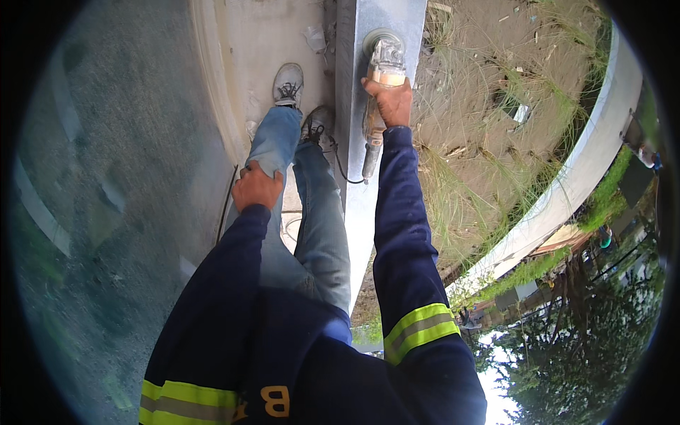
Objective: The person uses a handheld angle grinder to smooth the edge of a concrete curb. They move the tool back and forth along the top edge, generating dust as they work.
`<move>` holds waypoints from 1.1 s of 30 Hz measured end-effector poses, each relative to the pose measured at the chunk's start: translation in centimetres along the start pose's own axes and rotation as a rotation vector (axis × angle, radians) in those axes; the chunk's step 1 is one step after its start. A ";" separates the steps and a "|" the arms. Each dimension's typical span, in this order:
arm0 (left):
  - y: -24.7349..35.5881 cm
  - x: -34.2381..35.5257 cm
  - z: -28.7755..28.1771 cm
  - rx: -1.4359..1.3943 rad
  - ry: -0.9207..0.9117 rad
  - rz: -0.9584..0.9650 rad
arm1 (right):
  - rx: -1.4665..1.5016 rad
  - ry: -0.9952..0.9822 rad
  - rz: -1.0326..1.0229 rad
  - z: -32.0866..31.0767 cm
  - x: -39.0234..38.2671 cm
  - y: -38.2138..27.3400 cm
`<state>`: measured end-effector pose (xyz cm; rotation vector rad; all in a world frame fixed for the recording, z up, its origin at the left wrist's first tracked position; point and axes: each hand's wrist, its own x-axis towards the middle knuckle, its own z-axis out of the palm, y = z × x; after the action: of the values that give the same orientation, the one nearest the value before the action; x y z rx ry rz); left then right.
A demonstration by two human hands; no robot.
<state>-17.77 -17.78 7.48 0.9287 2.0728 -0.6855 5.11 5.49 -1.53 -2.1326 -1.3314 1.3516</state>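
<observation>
My right hand (390, 100) grips a grey angle grinder (382, 67) whose disc end rests on a long grey metal beam (358, 205) running toward me. A black cord trails from the grinder's rear. My left hand (255, 188) rests flat on my left thigh, on blue jeans, holding nothing. Both arms wear dark blue sleeves; the right one has a yellow reflective band (419, 329). My two grey sneakers (288, 83) stand on the pale concrete strip beside the beam.
A concrete kerb (212, 92) borders grey asphalt (106, 177) on the left. Right of the beam lies bare dirt with dry grass (496, 106) and litter. A curved pale barrier (588, 163) runs along the far right, with trees beyond.
</observation>
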 end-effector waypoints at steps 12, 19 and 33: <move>0.2 -0.1 -0.6 -0.019 -0.042 -0.019 | 0.028 -0.020 0.061 -1.7 -3.9 4.3; 0.4 0.0 -0.3 -0.004 -0.111 -0.048 | -0.033 -0.012 0.009 -0.5 -0.8 2.1; 0.5 -0.6 -0.4 0.014 -0.061 -0.052 | -0.196 -0.034 0.090 -1.0 -4.6 4.2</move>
<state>-17.29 -17.45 8.07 0.8536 2.0468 -0.7475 7.63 -0.30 -1.08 -2.3328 -1.4507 1.3469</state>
